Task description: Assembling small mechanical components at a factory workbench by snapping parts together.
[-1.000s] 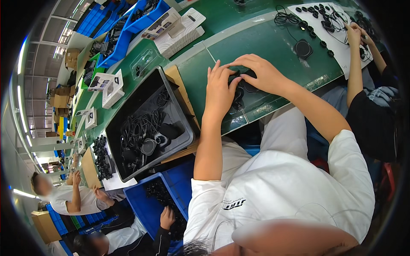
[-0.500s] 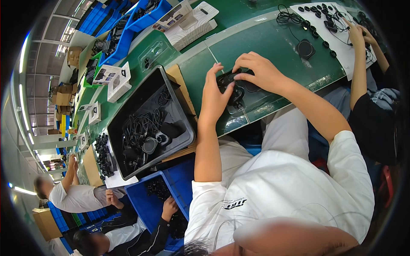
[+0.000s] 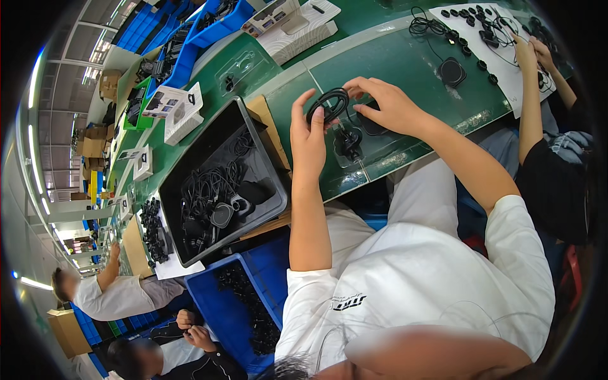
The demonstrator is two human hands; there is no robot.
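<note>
My left hand [image 3: 308, 136] is closed on a coiled black cable [image 3: 334, 100], its thumb pressed against the loops, raised above the bench. Close to the coil's right side, my right hand [image 3: 394, 109] has its thumb and forefinger apart. Beneath its fingers lies a dark flat pad [image 3: 373, 125], partly hidden by the hand. Below the coil, a black plug-like part [image 3: 348, 143] rests in a clear plastic tray [image 3: 387, 144] at the front edge of the green bench.
Left of my hands, a black bin [image 3: 277, 197] holds tangled cables and round pads. A blue crate [image 3: 237, 263] with small black parts stands below it. White display boxes [image 3: 297, 38] stand farther back. At right, a co-worker's hands [image 3: 531, 56] handle cables over a white sheet [image 3: 506, 82].
My left hand has lifted the coiled cable up from the tray, and my hands have moved apart slightly. The white boxes have shifted right. A co-worker's hand has left the blue crate.
</note>
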